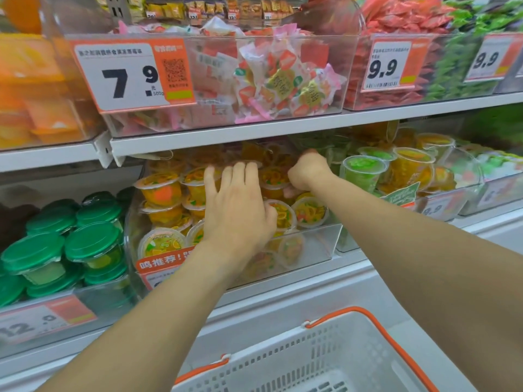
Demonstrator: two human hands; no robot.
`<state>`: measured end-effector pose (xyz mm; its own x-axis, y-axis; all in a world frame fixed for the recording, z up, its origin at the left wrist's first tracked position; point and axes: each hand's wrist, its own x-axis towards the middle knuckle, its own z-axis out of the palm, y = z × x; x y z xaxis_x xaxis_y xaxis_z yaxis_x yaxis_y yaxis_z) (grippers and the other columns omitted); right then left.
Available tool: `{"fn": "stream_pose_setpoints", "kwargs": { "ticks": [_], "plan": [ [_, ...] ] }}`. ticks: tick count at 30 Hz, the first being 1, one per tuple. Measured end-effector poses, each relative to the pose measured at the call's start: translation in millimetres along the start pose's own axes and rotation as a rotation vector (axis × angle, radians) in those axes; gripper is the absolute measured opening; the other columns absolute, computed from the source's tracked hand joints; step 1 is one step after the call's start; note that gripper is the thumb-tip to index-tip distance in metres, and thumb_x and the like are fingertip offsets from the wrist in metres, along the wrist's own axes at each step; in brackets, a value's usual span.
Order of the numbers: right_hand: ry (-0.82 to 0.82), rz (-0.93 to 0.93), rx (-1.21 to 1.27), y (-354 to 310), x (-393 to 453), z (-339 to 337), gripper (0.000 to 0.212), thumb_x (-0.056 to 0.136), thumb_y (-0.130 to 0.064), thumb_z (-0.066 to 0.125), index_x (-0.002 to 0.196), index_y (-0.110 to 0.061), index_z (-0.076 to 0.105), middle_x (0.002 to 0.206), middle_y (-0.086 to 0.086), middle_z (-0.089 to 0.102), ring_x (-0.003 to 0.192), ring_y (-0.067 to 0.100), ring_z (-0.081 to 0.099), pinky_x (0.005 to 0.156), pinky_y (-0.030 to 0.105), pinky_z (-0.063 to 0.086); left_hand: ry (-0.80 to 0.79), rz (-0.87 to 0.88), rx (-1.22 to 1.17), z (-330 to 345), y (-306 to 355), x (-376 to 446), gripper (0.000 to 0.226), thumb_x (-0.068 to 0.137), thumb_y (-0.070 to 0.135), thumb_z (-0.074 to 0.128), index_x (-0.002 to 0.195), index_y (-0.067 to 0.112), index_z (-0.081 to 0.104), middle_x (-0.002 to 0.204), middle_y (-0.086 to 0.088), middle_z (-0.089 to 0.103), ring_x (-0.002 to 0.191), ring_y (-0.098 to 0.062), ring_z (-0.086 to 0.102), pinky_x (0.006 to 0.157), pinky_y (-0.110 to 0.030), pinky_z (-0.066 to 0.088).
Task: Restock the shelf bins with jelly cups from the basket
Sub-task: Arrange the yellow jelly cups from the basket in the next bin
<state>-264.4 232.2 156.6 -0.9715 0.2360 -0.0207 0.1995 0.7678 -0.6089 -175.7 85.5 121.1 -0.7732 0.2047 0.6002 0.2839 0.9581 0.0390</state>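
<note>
Green-lidded tubs (85, 244): stacked at lower left of the frame, beside my bin.
My left hand (237, 210): centre frame, fingers spread and straight, palm resting on the orange jelly cups (161, 190) piled in the clear bin (317, 244).
My right hand (308, 171): just right of centre, reaching deeper under the shelf (254, 131), fingers curled (whether they grip a cup, I cannot tell).
Green cups (362, 171): right of my wrist.
Basket (325, 357): bottom right, white with orange handles.

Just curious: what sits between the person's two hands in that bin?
Orange jelly cups fill the gap between the left hand and right hand, in the head view.
</note>
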Motion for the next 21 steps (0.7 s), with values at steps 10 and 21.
{"fn": "stream_pose_setpoints", "kwargs": {
  "ticks": [10,21],
  "plan": [
    [0.077,0.027,0.110,8,1,-8,0.031,0.079,-0.005,0.077,0.103,0.005,0.061,0.077,0.007,0.074,0.074,0.016,0.070,0.076,0.029,0.058,-0.146,0.135,0.130,-14,9,42,0.048,0.087,0.027,0.054,0.133,0.013,0.050,0.128,-0.007,0.056,0.121,-0.029,0.049,0.103,-0.045,0.034],
    [0.035,-0.053,0.145,10,3,-6,0.029,0.088,-0.011,0.061,0.113,0.003,0.064,0.099,0.015,0.071,0.082,0.028,0.068,0.070,0.035,0.058,-0.296,0.091,0.205,7,10,60,0.031,0.103,0.039,0.045,0.102,0.019,0.069,0.100,-0.005,0.069,0.096,-0.030,0.064,0.074,-0.037,0.037]
  ]
}}
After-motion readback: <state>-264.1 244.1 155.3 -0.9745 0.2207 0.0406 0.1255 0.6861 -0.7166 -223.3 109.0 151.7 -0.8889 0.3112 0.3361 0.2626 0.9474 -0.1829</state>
